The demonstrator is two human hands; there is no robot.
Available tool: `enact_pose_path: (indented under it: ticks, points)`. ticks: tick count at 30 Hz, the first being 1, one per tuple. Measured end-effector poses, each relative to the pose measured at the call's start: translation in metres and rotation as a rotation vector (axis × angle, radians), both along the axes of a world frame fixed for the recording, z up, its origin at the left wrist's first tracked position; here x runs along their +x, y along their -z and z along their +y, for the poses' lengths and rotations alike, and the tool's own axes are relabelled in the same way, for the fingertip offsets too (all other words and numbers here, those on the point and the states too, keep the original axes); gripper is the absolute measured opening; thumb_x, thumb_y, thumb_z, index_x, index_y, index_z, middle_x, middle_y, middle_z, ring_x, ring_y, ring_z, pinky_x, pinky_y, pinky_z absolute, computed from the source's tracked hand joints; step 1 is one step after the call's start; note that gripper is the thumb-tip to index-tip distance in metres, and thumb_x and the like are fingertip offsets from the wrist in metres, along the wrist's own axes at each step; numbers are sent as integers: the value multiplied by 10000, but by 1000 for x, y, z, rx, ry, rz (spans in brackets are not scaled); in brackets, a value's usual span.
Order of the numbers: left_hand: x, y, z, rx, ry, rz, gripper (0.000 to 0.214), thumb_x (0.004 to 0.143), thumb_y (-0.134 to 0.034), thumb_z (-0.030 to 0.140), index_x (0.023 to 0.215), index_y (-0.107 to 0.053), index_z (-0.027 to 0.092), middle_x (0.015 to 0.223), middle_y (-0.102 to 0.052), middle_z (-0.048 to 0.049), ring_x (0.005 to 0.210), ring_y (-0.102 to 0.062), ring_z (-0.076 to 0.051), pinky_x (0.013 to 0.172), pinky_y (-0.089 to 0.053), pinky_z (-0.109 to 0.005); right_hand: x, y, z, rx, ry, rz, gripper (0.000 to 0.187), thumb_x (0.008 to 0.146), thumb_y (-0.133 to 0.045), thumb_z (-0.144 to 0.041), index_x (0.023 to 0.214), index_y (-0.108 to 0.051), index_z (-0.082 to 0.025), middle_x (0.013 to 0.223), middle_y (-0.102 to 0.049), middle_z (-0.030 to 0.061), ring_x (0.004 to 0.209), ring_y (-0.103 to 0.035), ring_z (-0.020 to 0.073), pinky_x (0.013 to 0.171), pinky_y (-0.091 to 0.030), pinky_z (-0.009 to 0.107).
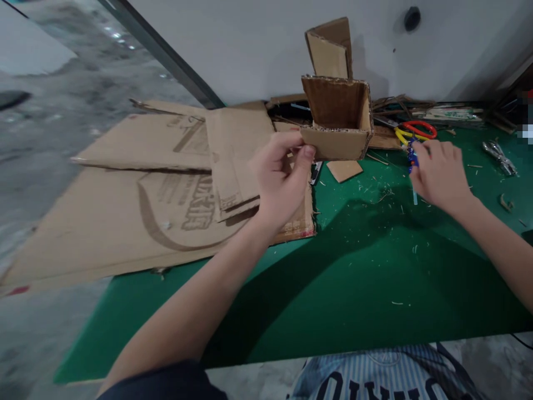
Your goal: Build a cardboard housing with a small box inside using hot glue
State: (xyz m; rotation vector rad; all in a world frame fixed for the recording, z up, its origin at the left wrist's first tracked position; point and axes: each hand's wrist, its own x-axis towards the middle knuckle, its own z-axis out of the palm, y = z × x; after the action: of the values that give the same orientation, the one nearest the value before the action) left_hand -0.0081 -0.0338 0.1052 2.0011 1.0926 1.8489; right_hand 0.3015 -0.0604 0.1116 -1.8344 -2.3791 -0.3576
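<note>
My left thumb and fingers, on my left hand [283, 175], pinch shut on the near left edge of an open-topped brown cardboard box [337, 145]. Right of the box, my right hand [441, 169] curls against a small dark-blue object [412, 156]; whether it grips, I can't tell. Red-and-yellow-handled scissors [400, 135] lie between box and right hand.
</note>
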Motion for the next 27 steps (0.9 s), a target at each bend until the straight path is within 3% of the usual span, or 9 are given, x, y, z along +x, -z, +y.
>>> enact_pose_path:
  ticks: [2,6,9,13,19,23,27]
  points:
    - [1,-2,-1,4,8,-17,365,987,-649,609,975,-755,260,888,-748,-34,775,-662,-176,729,-540,-341,-24,-1,2,-117,-185,57,556,1017,-358,-292,1475,-536,-30,1343,-640,273,1204,-601,425,1030,-468,561]
    - [1,-4,-1,-11,52,-41,299,995,-663,565,994,-750,279,910,-738,-33,808,-657,-179,763,-537,-343,-73,16,22,-273,-421,148,628,1049,-384,-365,1599,-403,-64,1599,-505,231,1440,-486,387,1181,-380,505]
    - [-1,-4,0,-9,55,-46,297,993,-666,568,1000,-743,282,923,-727,-30,830,-653,-183,788,-537,-347,-101,30,36,-294,-274,171,728,1053,-385,-522,1591,-416,-33,1544,-545,261,1338,-540,442,1104,-421,537]
    - [-1,-5,0,-26,39,-47,376,989,-639,629,1007,-734,265,906,-715,-30,843,-658,-178,792,-542,-336,-119,35,41,-252,-175,164,658,1028,-440,-559,1446,-577,-69,1438,-595,260,1240,-557,450,1025,-440,536]
    - [-1,-6,0,-64,36,-46,394,982,-639,642,1014,-722,259,899,-698,-28,842,-663,-179,775,-546,-324,-101,8,32,-365,-190,101,533,916,-524,-317,1371,-590,-47,1351,-599,254,1132,-593,392,899,-475,440]
    - [0,-5,-1,-114,27,-45,404,985,-631,650,1019,-716,257,869,-686,-20,795,-648,-168,714,-527,-306,-63,-18,20,-511,-131,-60,577,888,-600,-427,1361,-615,-98,1316,-584,257,1092,-613,437,807,-503,461]
    - [2,0,0,-169,32,-53,467,953,-635,708,1010,-721,252,850,-676,-21,760,-637,-162,664,-514,-295,-30,-26,10,-578,-157,-42,673,839,-662,-576,1406,-644,-217,1373,-588,224,949,-662,377,750,-535,490]
